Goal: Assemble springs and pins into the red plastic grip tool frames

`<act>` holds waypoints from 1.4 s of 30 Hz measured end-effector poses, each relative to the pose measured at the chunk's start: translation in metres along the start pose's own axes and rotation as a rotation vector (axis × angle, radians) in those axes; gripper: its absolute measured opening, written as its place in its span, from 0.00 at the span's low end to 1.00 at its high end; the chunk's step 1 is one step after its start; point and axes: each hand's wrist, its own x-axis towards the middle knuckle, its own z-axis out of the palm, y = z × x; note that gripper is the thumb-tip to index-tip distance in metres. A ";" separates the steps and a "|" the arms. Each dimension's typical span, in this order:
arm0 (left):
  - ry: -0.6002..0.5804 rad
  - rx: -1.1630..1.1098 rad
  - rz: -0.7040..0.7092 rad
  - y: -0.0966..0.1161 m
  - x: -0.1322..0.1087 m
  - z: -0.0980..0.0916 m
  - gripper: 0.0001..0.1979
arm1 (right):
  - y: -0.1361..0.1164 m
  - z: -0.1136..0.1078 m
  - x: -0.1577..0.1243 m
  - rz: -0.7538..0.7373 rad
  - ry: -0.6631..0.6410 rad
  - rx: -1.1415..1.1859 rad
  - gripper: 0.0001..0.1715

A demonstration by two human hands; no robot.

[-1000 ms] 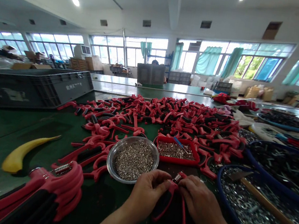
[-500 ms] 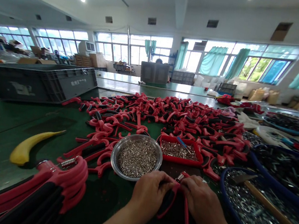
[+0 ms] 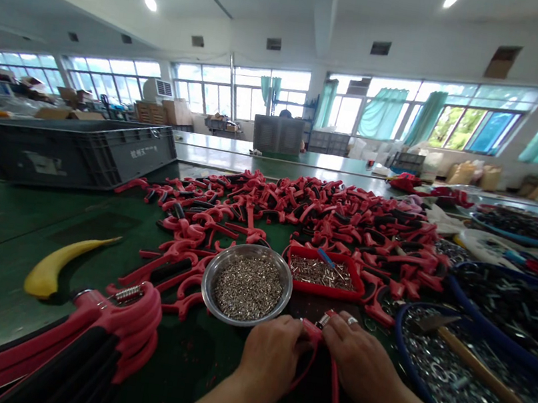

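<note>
Low in the middle, my left hand pinches one side of a red spring clamp. My right hand, with a ring on one finger, grips the other side, fingers closed near a metal coil spring at the joint. One long red handle hangs down between the hands; my fingers cover much of the clamp. Just beyond my left hand stands a metal bowl of small metal pieces. A red tray of rivet-like pins, with a blue-handled tool on top, sits behind the hands.
Stacked clamps lie at left near a banana. Red and black clamp parts are heaped behind the bowl. A grey crate stands back left. At right, a blue basin of metal rings holds a hammer; further basins stand behind.
The view has shifted slightly. Both hands stay on the clamp, and my left hand has turned a little, hiding more of its black grip.
</note>
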 end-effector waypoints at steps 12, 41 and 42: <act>-0.019 -0.210 0.011 -0.002 0.002 0.003 0.08 | 0.004 0.001 -0.007 0.231 0.035 0.321 0.12; 0.014 -0.001 0.037 0.019 0.029 0.012 0.08 | 0.012 -0.007 -0.043 0.311 0.019 0.819 0.17; 0.026 0.024 0.037 0.020 0.029 0.013 0.08 | 0.012 -0.007 -0.043 0.313 0.021 0.815 0.17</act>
